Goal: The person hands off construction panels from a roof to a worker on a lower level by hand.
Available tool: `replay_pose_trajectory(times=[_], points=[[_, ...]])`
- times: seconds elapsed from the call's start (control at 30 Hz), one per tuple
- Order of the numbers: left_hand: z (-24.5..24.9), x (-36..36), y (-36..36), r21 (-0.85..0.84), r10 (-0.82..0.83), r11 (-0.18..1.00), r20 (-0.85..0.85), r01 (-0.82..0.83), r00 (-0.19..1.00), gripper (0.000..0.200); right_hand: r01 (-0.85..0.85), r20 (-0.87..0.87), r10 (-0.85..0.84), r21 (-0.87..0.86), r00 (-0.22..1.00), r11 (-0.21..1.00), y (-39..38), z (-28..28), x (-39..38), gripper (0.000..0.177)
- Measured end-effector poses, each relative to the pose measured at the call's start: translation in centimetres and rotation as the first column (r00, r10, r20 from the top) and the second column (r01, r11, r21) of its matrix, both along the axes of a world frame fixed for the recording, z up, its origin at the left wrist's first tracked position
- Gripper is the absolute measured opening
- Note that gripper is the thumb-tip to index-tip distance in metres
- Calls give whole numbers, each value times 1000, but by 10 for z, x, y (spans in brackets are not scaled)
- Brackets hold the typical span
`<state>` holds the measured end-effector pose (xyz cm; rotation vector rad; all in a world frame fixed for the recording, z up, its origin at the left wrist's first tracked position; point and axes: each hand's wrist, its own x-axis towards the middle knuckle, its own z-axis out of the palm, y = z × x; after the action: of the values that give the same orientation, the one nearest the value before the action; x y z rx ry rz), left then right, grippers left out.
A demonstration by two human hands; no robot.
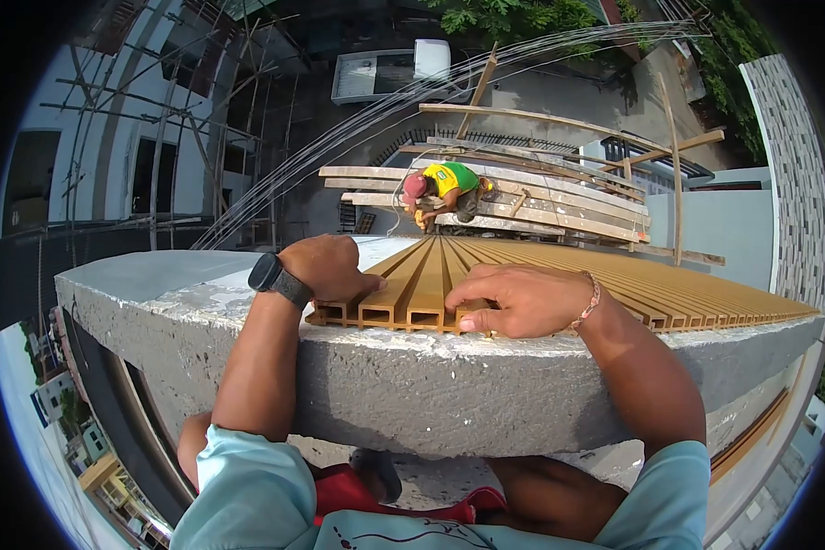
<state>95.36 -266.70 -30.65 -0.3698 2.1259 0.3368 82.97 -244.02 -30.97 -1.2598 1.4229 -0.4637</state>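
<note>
Brown fluted panels (513, 261) with hollow channel ends stand against the far side of a rough concrete parapet (458, 394), their ends level with its top. My left hand (325, 266), with a dark watch on the wrist, curls at the left edge of the end panel (376, 313), thumb on its ribs. Farther right, my right hand (532, 298) hooks its fingers over the same panel's ribs, the thumb against the hollow end. Some of the left fingers are hidden behind the hand.
Below the parapet, a co-worker (454, 183) in a yellow-green shirt and red cap crouches on scaffold planks (559, 203), hands near the panels' lower end. Cables (339, 128) cross above a parked truck (385, 73). Bamboo scaffolding (165, 110) rises at left. A tiled wall (793, 165) stands at right.
</note>
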Motion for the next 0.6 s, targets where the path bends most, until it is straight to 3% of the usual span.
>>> replay_pose_trajectory(times=[0.13,0.33,0.6], points=[[4,-3,1,-1,-10,1000,49,10,999,55,1,8,-1,-16,1000,1000,1,-2,0,39],[-2,0,1,-15,-16,1000,-12,16,1000,57,-3,19,3,-4,1000,1000,1,3,-2,38],[6,2,-1,126,62,990,-56,-55,997,59,21,68,-17,-62,998,998,-4,5,-3,36]])
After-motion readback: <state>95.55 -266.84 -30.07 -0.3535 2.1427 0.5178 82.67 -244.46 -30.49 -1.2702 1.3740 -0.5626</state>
